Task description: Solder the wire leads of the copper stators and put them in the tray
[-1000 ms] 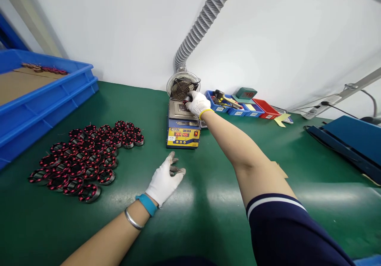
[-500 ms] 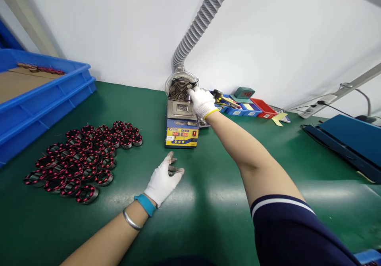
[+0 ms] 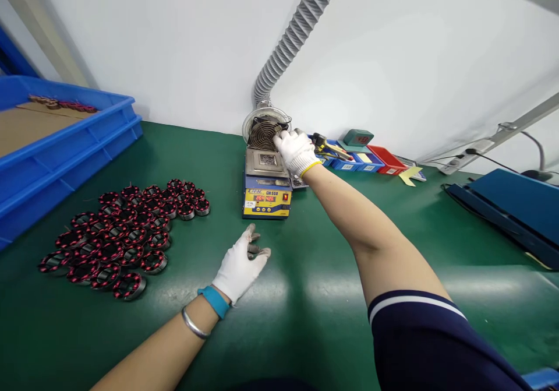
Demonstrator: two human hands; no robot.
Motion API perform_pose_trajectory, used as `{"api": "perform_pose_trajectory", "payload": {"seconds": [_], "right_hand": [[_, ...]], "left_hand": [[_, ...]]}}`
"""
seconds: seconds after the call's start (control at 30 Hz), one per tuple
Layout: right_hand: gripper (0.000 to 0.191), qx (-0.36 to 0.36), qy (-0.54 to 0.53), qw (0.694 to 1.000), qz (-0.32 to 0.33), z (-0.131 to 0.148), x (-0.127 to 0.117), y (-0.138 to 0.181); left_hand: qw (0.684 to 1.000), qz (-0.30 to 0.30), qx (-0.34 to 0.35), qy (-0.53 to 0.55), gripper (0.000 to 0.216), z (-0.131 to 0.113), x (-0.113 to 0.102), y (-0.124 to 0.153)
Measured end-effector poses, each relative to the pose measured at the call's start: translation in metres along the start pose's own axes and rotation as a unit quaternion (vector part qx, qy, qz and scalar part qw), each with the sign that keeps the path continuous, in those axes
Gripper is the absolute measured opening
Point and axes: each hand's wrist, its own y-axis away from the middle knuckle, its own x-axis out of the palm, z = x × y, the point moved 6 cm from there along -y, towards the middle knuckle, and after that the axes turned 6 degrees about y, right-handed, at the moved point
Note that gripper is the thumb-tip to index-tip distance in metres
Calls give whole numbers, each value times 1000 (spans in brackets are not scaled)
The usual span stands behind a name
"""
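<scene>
My right hand (image 3: 295,151), in a white knit glove, reaches to the right side of a yellow and blue solder pot (image 3: 266,198). Its fingers are curled closed beside the round fan grille (image 3: 263,134); what they hold, if anything, is hidden. A square opening with silvery metal (image 3: 268,159) shows in the pot's steel top. My left hand (image 3: 240,266), also gloved, lies on the green table in front of the pot, with fingers apart and nothing in them. To its left sit several wound motor stators (image 3: 131,236) with red and black windings, grouped on the table.
A grey ribbed duct (image 3: 297,35) rises from behind the fan. Blue bins (image 3: 347,164), pliers (image 3: 321,143), a red bin (image 3: 386,161) and a small clock (image 3: 358,137) stand right of the pot. A blue crate (image 3: 87,129) stands left; a dark blue folder-like object (image 3: 506,216) lies right.
The fingers of my right hand have shifted slightly by the fan, and a small silvery shape at their tips no longer shows. My left hand stays put. The pot's display digits differ.
</scene>
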Motion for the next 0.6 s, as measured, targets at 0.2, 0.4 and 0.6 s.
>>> {"api": "perform_pose_trajectory", "payload": {"seconds": [0.2,0.4,0.6], "right_hand": [[45,180,-211,960,29,-47,-3,56],[28,227,-322,896,205,-37,42,173],[20,219,-340,883,240,-22,66,232]], "left_hand": [[1000,-6,12,-5,69,1,-1,0],[981,-86,113,-129,56,-18,-14,0],[865,-289,144,-385,45,-43,-83,-2]]}}
